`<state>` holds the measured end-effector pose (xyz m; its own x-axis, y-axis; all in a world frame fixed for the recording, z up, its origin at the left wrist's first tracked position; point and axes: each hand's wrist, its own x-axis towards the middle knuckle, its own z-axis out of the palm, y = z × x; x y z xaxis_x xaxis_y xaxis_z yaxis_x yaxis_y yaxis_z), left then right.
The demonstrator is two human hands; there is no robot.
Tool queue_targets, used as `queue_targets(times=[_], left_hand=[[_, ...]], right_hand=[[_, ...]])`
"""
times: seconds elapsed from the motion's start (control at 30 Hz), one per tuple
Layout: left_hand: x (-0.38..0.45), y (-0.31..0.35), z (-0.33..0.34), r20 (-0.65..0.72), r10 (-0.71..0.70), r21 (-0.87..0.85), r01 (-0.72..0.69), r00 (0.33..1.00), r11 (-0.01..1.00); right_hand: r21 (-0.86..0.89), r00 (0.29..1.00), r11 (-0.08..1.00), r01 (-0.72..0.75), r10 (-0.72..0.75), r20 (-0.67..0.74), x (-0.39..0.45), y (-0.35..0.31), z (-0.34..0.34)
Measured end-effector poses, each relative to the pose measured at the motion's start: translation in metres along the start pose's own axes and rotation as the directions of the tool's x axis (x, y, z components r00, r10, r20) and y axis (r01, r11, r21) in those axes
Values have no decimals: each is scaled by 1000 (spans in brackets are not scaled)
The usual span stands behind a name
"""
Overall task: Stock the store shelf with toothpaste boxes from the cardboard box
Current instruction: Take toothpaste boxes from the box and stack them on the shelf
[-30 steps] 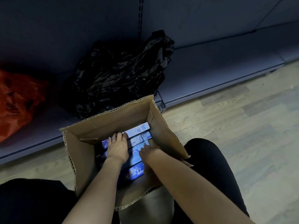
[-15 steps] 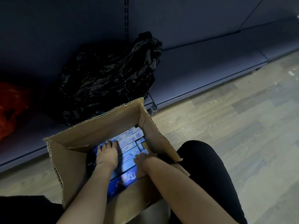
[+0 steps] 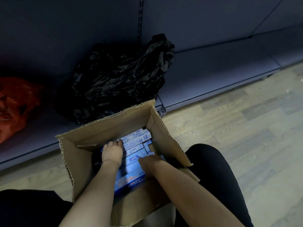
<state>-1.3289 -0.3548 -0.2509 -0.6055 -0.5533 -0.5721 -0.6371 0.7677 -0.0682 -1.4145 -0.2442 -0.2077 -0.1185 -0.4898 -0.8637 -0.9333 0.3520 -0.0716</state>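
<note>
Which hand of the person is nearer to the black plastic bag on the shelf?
Left. The left hand lies on the toothpaste boxes toward the carton's far side, nearer the black plastic bag. The right hand is lower, toward the person.

arms: both bare from the lower edge of the frame up to the wrists, no sleeves in view
left hand (image 3: 112,152): bare, no glove, no ring or watch to be seen
right hand (image 3: 150,161): bare, no glove; wrist plain, nothing worn on it
legs: black close-fitting trousers
right knee (image 3: 211,163): rounded black shape at lower right of the frame, cloth smooth and without pattern
left leg (image 3: 29,208): black cloth filling the lower left corner, its top edge straight
light: dim, so seams and weave of the cloth cannot be told
</note>
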Motion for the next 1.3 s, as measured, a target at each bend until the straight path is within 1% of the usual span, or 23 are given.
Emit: queue_targets(times=[0.07, 0.17, 0.27, 0.33, 0.4, 0.5, 0.6, 0.73, 0.9, 0.97, 1.07, 1.3], left_hand=[[1, 0, -2, 4, -2, 5, 2, 1000, 1000], [0, -1, -6, 12, -16, -57, 17, 1000, 998], [-13, -6, -21, 10, -5, -49, 6, 1000, 999], [-31, -11, -40, -18, -4, -44, 3, 1000, 999], [-56, -13, -68, -68, -5, -41, 2, 998, 999], [-99, -16, -128, -145, -12, -52, 5, 989, 999], [-148, -24, -197, -156, -41, -51, 34, 987, 998], [-219, -40, -288, -199, -76, -23, 73, 977, 997], [-310, -53, -402, -240, -111, -56, 101, 964, 993], [-343, -58, -446, -243, -93, -43, 85, 965, 995], [-388, -72, -510, -258, -50, -21, 46, 965, 999], [-472, -104, -623, -375, -36, -28, 27, 926, 999]], right_hand=[[-17, 999, 999, 30, -30, -18, 0, 0, 0], [-144, 996, 986, 84, -87, -14, -1, -1, -4], [-214, 994, 973, 89, -99, -37, -16, -4, -24], [-289, 985, 951, 110, -143, -98, -35, -4, -48], [-379, 954, 916, 130, -220, -204, -61, -3, -73], [-405, 913, 901, 155, -287, -289, -113, -2, -108], [-360, 894, 912, 196, -317, -318, -183, -4, -144], [-336, 887, 923, 186, -305, -346, -288, -2, -191], [-274, 838, 947, 165, -282, -468, -411, 2, -254], [-281, 819, 946, 159, -286, -497, -456, 6, -282], [-348, 791, 929, 125, -305, -530, -516, 10, -327], [-356, 724, 931, 76, -297, -622, -626, 7, -407]])
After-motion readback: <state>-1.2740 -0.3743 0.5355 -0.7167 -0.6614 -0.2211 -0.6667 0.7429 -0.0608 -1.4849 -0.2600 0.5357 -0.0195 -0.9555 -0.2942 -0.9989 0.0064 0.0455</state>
